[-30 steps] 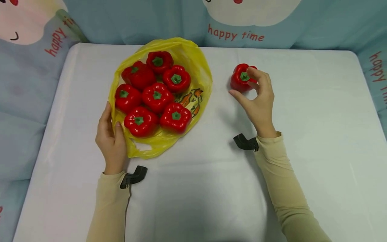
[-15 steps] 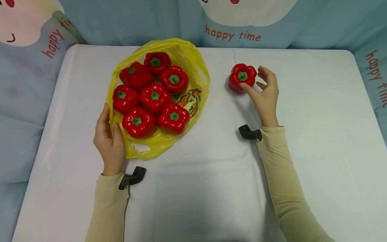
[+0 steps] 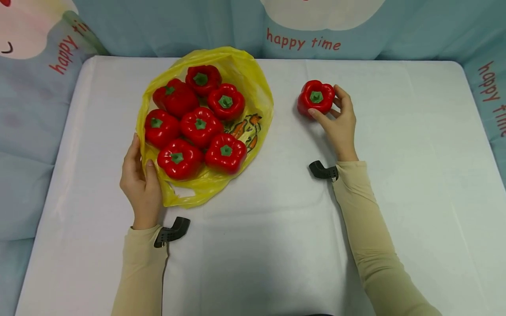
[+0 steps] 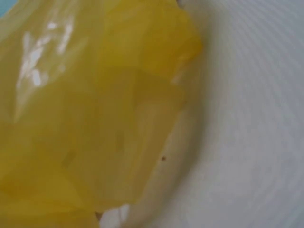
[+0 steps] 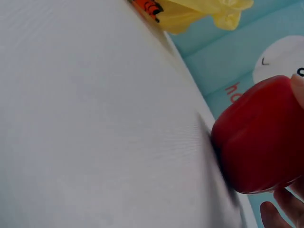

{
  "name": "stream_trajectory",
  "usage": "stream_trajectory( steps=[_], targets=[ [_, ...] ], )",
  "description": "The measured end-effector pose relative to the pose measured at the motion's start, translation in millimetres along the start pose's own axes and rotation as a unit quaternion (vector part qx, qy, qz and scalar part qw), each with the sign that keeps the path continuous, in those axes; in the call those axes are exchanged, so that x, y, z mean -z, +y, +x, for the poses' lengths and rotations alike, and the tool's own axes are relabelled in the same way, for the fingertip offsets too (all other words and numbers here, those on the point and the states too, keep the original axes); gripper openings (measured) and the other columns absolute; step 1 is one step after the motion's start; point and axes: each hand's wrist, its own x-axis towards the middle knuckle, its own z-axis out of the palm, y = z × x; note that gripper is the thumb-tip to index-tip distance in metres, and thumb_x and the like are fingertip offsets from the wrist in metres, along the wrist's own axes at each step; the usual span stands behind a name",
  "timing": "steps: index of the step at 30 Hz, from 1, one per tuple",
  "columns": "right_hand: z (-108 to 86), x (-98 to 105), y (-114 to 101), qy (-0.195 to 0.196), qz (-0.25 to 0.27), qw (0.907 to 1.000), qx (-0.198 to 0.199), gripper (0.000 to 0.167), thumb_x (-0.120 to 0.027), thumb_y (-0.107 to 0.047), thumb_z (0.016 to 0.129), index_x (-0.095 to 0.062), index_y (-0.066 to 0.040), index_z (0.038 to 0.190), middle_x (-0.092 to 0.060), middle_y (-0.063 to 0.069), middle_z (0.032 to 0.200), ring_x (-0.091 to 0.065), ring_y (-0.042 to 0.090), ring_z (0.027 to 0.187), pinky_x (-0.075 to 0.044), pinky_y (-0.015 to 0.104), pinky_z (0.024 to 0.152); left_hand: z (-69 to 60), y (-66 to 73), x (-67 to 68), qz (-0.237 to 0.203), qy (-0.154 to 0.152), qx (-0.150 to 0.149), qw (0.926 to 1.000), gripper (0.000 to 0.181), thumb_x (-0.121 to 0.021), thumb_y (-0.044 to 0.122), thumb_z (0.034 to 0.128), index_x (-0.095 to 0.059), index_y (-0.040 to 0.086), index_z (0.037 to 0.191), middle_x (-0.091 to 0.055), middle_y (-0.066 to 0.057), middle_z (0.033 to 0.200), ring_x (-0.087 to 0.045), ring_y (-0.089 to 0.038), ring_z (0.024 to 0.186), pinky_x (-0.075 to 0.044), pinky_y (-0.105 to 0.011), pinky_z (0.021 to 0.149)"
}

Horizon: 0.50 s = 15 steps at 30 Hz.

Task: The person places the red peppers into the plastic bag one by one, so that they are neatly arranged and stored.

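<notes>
A yellow plastic bag [image 3: 258, 83] lies spread with its mouth up, holding several red bell peppers with green stems. At its left rim my left hand [image 3: 141, 188] grips the plastic between thumb and fingers. In the left wrist view, the bag's crumpled side [image 4: 95, 104] fills the left half. To the right of the bag, a single red bell pepper [image 3: 314, 102] stands upright on the table, stem up. My right hand [image 3: 339, 129] holds this pepper, thumb at its front and fingers at its right side. In the right wrist view, the pepper [image 5: 261, 137] hides part of the fingers [image 5: 273, 216].
Everything stands on a table with a white cloth [image 3: 253, 245]. Blue curtains [image 3: 221, 26] with printed words hang beyond its back edge and along both sides. Black wrist mounts [image 3: 172, 231] stick out from both sleeves.
My right hand has shifted from above the pepper to its right side, and its thumb and fingers have closed on it. My left hand stays at the bag's rim.
</notes>
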Motion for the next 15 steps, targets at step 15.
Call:
stream_trajectory(
  steps=[15],
  targets=[
    [-16.4, -6.0, -8.7, 0.013, 0.001, 0.9979, 0.063, 0.068, -0.075, -0.006, 0.078, -0.04, 0.005, 0.135, -0.048, 0.011, 0.135, -0.044, 0.014, 0.122, -0.045, 0.026, 0.097, 1.2, -0.6, -0.2, -0.002, -0.004, 0.004, 1.0, 0.046, -0.039, -0.017, 0.0904, -0.045, -0.007, 0.135, -0.048, -0.013, 0.138, -0.043, -0.022, 0.13, -0.035, -0.034, 0.108]
  ],
)
